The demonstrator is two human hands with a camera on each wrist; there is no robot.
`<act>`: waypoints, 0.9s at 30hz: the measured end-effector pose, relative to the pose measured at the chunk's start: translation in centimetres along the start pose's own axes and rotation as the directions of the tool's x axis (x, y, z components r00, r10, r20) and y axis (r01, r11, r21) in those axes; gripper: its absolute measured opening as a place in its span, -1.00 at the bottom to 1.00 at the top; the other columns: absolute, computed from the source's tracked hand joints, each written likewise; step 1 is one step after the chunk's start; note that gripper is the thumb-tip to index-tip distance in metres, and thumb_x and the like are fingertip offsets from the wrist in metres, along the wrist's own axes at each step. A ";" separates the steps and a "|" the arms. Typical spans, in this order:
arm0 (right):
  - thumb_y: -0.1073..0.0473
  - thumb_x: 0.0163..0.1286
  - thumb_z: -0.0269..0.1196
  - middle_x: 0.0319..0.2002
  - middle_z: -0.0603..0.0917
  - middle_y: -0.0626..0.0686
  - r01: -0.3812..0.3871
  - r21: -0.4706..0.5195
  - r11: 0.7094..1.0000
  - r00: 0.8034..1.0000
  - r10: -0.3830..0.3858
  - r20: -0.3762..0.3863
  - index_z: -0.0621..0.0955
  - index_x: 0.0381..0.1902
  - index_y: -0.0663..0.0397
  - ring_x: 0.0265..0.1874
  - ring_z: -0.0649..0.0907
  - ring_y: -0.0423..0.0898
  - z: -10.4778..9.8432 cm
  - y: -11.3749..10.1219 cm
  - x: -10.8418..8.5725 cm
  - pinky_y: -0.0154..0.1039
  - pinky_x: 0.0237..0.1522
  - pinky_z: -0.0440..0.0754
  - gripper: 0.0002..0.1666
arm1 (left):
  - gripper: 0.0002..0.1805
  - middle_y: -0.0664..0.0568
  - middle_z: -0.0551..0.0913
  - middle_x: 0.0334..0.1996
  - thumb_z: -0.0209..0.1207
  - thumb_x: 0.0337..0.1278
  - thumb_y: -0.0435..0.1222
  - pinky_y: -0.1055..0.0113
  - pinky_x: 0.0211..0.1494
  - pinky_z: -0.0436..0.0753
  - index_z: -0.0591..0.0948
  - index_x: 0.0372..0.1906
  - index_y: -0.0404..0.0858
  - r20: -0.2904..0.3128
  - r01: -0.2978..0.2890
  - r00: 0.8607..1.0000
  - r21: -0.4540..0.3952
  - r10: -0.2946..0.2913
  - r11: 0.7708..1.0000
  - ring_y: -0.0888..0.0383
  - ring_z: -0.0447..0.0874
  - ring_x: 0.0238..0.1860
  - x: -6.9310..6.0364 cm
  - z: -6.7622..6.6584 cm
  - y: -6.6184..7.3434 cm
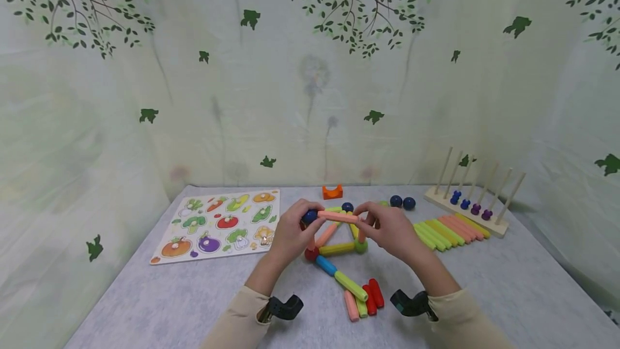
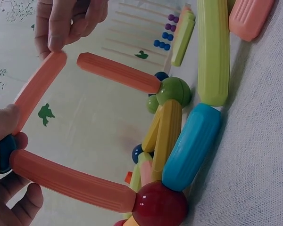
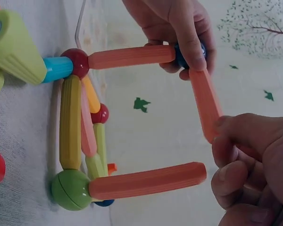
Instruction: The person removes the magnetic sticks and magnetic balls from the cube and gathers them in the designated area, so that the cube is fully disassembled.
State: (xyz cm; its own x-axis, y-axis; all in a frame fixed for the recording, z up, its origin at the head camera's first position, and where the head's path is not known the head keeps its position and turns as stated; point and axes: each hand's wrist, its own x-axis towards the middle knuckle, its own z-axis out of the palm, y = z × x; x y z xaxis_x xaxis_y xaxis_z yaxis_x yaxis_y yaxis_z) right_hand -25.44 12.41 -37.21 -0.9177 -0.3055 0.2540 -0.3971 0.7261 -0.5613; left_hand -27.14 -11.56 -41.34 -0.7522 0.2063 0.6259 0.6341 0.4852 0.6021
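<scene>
I have the left hand [image 1: 290, 233] curled round the blue ball [image 1: 309, 216], the right hand [image 1: 391, 229] pinching the pink stick [image 1: 338, 216] higher than the green ball [image 3: 70, 189]; I'd hold steady, aligning gently.

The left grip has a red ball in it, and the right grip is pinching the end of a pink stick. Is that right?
Not quite: the ball isn't red. The head view shows the left grip holding a dark blue ball. The right grip is indeed pinching the end of a pink stick.
</scene>
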 end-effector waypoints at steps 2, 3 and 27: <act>0.08 0.33 0.37 -0.57 0.61 -0.16 0.006 -0.031 0.999 1.000 -0.006 0.012 0.62 -0.06 -0.10 -0.62 0.47 -0.17 0.1 -0.2 -0.1 -0.33 -0.58 0.50 -0.75 | -0.76 0.08 0.66 -0.12 0.31 0.26 -0.20 0.44 -0.18 0.65 0.64 -0.01 -0.10 -0.002 0.004 1.000 -0.001 -0.004 1.000 0.22 0.54 -0.24 0.0 0.0 0.0; 0.10 0.31 0.38 -0.56 0.61 -0.16 0.013 -0.042 0.999 1.000 -0.013 0.014 0.62 -0.09 -0.09 -0.60 0.47 -0.18 0.1 -0.2 -0.1 -0.34 -0.57 0.49 -0.76 | -0.76 0.08 0.66 -0.12 0.31 0.26 -0.20 0.44 -0.20 0.65 0.64 0.00 -0.10 -0.003 0.006 1.000 -0.002 -0.006 1.000 0.22 0.53 -0.24 0.0 0.0 0.0; 0.21 0.47 0.21 -0.23 0.74 0.15 0.232 0.375 0.897 0.968 -0.173 -0.184 0.57 -0.06 0.14 -0.53 0.64 -0.09 -5.0 4.2 -0.5 -0.29 -0.43 0.67 -0.84 | -0.76 0.06 0.65 -0.11 0.30 0.27 -0.29 0.48 -0.27 0.63 0.63 0.01 -0.09 -0.008 0.038 0.999 -0.008 -0.038 0.999 0.20 0.53 -0.28 -0.1 0.1 0.0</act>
State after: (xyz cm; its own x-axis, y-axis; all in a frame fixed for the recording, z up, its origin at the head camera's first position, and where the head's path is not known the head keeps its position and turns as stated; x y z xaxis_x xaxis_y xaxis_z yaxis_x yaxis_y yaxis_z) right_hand -26.59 18.62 -35.77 -0.8168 -0.3075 0.4881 -0.5741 0.3496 -0.7404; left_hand -27.11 -11.55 -41.45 -0.7744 0.1812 0.6062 0.6064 0.4859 0.6294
